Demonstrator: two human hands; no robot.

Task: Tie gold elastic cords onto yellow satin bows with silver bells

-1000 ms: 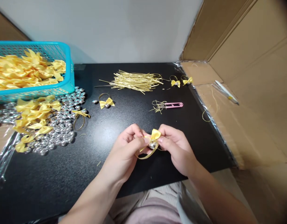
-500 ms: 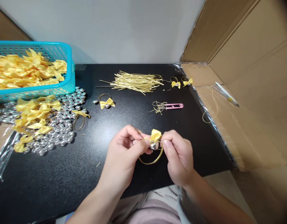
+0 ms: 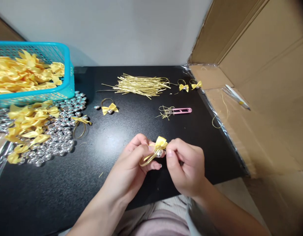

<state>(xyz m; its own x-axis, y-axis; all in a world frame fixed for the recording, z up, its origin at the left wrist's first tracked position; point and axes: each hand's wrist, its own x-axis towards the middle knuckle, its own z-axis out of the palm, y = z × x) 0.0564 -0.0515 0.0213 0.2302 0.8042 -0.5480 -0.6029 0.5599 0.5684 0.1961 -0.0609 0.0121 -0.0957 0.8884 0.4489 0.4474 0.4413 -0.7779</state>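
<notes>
Over the front middle of the black table, both my hands pinch one small yellow ribbon bow with a silver bead and a gold wire loop. My left hand grips the bow and its gold loop from the left, fingers closed. From the right, my right hand pinches beside the silver bead with thumb and forefinger. The bow's lower part is hidden between the fingers.
A turquoise basket of yellow bows stands at the back left, with loose yellow bows on a heap of silver beads before it. Gold wire ties, finished bows, pink clippers lie behind. A cardboard box flanks the right.
The gold loop has swung from hanging below the bow to lying slantwise against my left fingers. Both hands have stayed together, shifting slightly.
</notes>
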